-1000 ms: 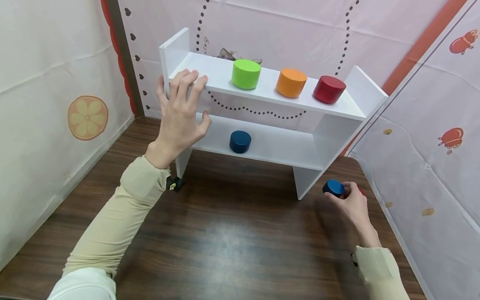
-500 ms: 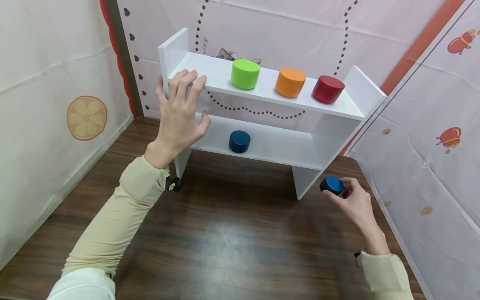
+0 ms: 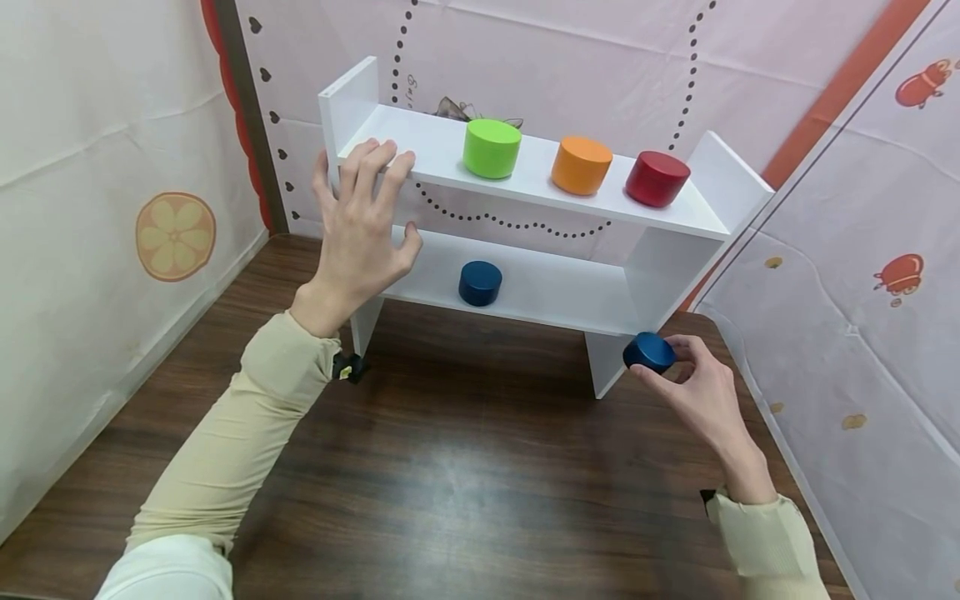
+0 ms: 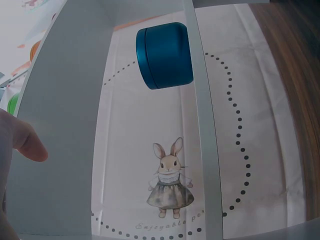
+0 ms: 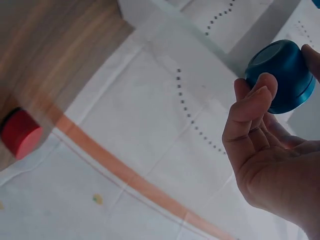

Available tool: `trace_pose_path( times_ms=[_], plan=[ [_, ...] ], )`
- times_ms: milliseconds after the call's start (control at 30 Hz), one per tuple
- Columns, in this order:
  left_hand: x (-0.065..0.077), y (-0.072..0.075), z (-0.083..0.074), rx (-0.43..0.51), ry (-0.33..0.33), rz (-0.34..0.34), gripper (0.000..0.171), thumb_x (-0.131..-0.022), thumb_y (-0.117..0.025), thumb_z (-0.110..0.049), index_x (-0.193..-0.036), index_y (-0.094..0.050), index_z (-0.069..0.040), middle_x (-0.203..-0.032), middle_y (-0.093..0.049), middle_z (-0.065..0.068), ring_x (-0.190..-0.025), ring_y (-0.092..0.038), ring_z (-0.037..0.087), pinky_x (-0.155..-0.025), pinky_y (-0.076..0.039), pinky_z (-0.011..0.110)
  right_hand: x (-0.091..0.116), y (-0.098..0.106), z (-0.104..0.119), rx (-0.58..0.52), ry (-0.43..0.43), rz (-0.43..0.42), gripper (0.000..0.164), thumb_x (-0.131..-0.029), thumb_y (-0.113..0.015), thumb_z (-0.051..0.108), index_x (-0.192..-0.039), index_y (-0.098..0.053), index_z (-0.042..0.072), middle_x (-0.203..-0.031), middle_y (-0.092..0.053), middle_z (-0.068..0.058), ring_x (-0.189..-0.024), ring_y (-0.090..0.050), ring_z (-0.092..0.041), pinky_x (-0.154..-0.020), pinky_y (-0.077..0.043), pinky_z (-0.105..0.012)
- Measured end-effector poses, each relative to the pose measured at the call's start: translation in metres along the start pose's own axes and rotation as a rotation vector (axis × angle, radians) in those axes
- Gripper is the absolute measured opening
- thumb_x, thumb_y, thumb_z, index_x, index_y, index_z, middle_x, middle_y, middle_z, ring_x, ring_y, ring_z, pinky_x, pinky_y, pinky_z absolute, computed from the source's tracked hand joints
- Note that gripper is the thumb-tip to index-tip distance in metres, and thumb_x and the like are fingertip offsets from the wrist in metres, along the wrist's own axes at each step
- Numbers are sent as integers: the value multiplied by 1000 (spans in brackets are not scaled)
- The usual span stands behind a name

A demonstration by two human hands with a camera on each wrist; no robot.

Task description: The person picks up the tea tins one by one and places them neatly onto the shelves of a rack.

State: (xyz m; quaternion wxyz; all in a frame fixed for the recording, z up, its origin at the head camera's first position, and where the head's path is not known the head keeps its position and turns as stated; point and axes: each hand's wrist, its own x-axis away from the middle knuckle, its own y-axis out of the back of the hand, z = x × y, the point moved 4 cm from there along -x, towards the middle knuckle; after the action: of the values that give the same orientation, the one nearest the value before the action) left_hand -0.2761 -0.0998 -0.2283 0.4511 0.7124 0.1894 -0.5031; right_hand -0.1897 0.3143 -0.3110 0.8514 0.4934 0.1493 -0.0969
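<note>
My right hand (image 3: 705, 392) pinches a short blue metallic cylinder (image 3: 649, 353) between thumb and fingers, close in front of the right side panel of a white two-tier shelf (image 3: 555, 292). In the right wrist view, this blue cylinder (image 5: 280, 75) is tilted and shows a seam near one end. My left hand (image 3: 356, 237) rests its fingertips on the top board's front left edge, with the thumb apart below. A second blue cylinder (image 3: 480, 283) stands on the lower board, and the left wrist view shows this cylinder (image 4: 167, 56) near the front edge.
On the top board stand a green cylinder (image 3: 491, 148), an orange cylinder (image 3: 582, 166) and a red cylinder (image 3: 657, 179). Another red cylinder (image 5: 21, 134) is on the dark wooden table (image 3: 450, 467), hidden in the head view. Printed cloth walls (image 3: 847, 350) surround the table.
My right hand has carried the blue cylinder leftward and up from the right part of the table to the shelf's right side. My left hand stays where it was.
</note>
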Motion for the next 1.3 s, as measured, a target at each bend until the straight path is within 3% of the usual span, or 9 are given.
trace_pose_path(
  times_ms=[300, 533, 700, 1000, 1300],
  plan=[
    [0, 1, 0, 2, -2, 5, 65, -76, -63, -17, -139, -44, -12, -143, -43, 13, -139, -30, 28, -116, -2, 62, -15, -4, 28, -60, 59, 1, 58, -80, -76, 36, -124, -54, 5, -106, -65, -17, -67, -55, -4, -56, -44, -18],
    [-1, 0, 0, -15, -12, 16, 65, -78, -62, -19, -139, -43, -12, -144, -43, 14, -139, -29, 29, -116, -3, 62, -30, -15, 48, -78, 90, 3, 58, -81, -75, 35, -124, -53, 4, -107, -66, -19, -69, -55, -20, -55, -45, -19],
    [0, 1, -1, -34, -19, 20, 65, -79, -61, -20, -140, -41, -12, -143, -42, 14, -138, -29, 30, -114, -4, 63, -42, -27, 61, -108, 104, 18, 59, -81, -74, 37, -126, -53, 5, -109, -65, -19, -73, -57, -23, -57, -45, -16],
    [0, 1, 0, -27, -14, 19, 64, -79, -62, -22, -140, -42, -11, -144, -42, 15, -139, -29, 31, -115, -3, 63, -61, -49, 80, -102, 92, 39, 64, -81, -73, 44, -128, -50, 7, -113, -63, -17, -76, -55, -25, -61, -47, -27],
    [0, 0, 0, -23, -12, 18, 64, -78, -62, -21, -139, -43, -11, -143, -42, 15, -138, -29, 30, -114, -4, 64, -75, -65, 95, -91, 90, 53, 66, -81, -73, 45, -130, -49, 8, -115, -64, -15, -76, -56, -23, -64, -46, -28]
  ],
)
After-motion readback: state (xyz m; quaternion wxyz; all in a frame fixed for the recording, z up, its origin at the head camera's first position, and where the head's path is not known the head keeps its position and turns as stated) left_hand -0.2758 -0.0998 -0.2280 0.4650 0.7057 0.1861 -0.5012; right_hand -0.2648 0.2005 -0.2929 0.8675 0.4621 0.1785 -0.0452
